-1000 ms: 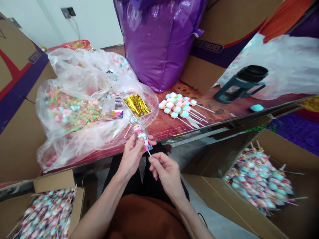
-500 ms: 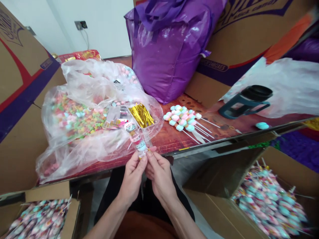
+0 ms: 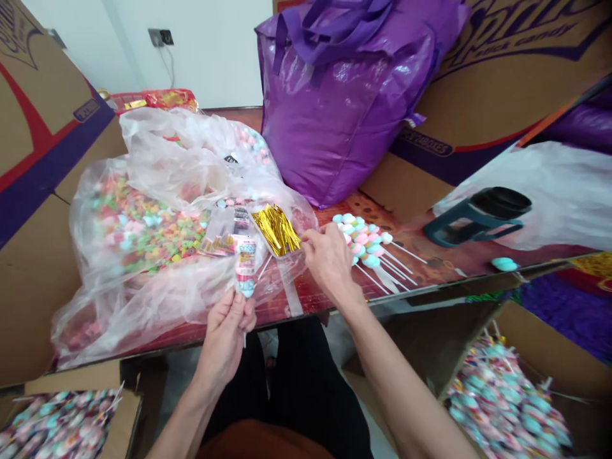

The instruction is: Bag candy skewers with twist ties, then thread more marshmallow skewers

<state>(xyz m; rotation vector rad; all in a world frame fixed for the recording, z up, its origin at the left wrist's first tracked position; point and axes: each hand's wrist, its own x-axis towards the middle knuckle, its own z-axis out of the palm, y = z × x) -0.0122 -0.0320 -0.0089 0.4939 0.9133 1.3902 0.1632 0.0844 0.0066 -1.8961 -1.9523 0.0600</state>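
Note:
My left hand (image 3: pixel 228 328) is closed round the stick of a wrapped marshmallow skewer (image 3: pixel 245 266), held upright over the table's near edge. My right hand (image 3: pixel 329 258) reaches onto the table, its fingertips pinched at the edge of a bundle of gold twist ties (image 3: pixel 276 228); whether a tie is between them I cannot make out. Just right of that hand lies a row of bare pastel marshmallow skewers (image 3: pixel 364 240).
A big clear plastic bag of coloured candies (image 3: pixel 138 223) covers the table's left. A purple bag (image 3: pixel 344 95) stands behind. A dark mug (image 3: pixel 478 213) sits at right. Cardboard boxes of wrapped skewers (image 3: pixel 502 395) stand below right and boxes of wrapped skewers (image 3: pixel 57 424) below left.
My right hand has left the skewer's stick and reached forward to the gold twist ties. My left hand keeps the wrapped skewer, now more upright and a little left.

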